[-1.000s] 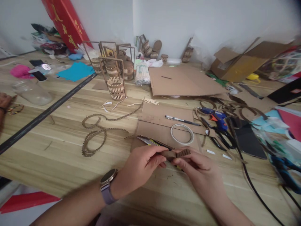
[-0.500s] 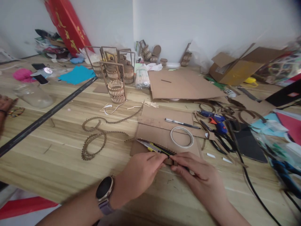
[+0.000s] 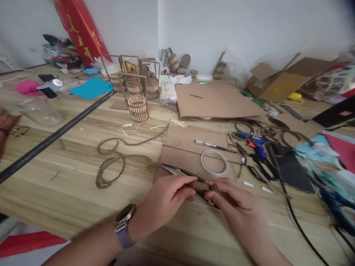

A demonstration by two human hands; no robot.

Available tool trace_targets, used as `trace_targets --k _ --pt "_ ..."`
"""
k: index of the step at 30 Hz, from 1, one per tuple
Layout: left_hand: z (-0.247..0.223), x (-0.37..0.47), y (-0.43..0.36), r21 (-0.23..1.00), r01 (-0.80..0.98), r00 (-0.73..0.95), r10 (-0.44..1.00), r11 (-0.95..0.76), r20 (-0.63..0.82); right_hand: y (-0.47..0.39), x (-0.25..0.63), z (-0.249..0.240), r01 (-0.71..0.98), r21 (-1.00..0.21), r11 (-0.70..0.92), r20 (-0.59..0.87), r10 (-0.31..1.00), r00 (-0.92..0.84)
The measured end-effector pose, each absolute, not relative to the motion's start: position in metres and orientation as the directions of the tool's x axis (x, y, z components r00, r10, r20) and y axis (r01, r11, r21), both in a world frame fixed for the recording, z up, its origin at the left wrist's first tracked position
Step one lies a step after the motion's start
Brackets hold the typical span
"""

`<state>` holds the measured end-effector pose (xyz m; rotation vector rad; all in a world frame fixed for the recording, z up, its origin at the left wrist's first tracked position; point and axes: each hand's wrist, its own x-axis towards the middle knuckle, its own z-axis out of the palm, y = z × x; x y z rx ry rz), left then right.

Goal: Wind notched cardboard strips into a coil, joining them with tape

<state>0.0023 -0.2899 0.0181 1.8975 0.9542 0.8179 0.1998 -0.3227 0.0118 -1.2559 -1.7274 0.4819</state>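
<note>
My left hand (image 3: 169, 195), a watch on its wrist, pinches a brown cardboard strip (image 3: 200, 186) between thumb and fingers. At the strip's other end, my right hand (image 3: 237, 205) grips a small curled part of it. Notches run along the strip's edge, and its long tail (image 3: 111, 162) lies in loops on the table to the left. Beneath my hands a yellow and black utility knife (image 3: 172, 170) rests partly on a cardboard sheet (image 3: 188, 153); my fingers hide its middle. A tape roll (image 3: 202, 162) and a pen (image 3: 213, 145) lie just beyond.
Small stick-sided buckets (image 3: 138, 109) with tall handles stand at the back left. To the right are scissors (image 3: 259, 171), a blue glue gun (image 3: 259, 147), loose brown strips and a black cable (image 3: 296, 218). Another person's hand (image 3: 7, 120) is at the far left, near a glass jar (image 3: 41, 112).
My hands have turned the strip so more of its flat side and curled end show. My left thumb has moved lower, and the knife's handle end now shows below my fingers.
</note>
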Motion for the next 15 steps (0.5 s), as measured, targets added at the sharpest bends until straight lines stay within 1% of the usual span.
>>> trace_targets --k 1,3,7,9,13,15 --pt "0.0187 0.0018 -0.2892 0.891 0.288 0.514 0.842 -0.350 0.165 -0.3219 0.2003 0.0120 0.518 -0.762 0.388 0.425 0.904 -0.052" --pt "0.0192 0.0004 -0.2884 0.864 0.312 0.538 0.823 -0.395 0.182 -0.3208 0.2008 0.0124 0.492 -0.790 0.366 0.396 0.917 -0.047" --pt "0.0184 -0.0016 -0.2892 0.735 0.390 0.573 0.771 -0.555 0.278 -0.3205 0.2009 0.0133 0.477 -0.803 0.358 0.377 0.924 -0.058" --pt "0.0180 -0.0021 -0.2896 0.675 0.411 0.611 0.735 -0.613 0.295 -0.3207 0.2009 0.0137 0.487 -0.792 0.369 0.378 0.922 -0.082" --pt "0.0179 -0.0032 -0.2888 0.557 0.497 0.669 0.702 -0.665 0.242 -0.3216 0.1999 0.0141 0.524 -0.755 0.394 0.393 0.912 -0.119" --pt "0.0179 -0.0035 -0.2881 0.519 0.516 0.689 0.690 -0.681 0.221 -0.3224 0.1984 0.0143 0.535 -0.749 0.390 0.382 0.915 -0.131"
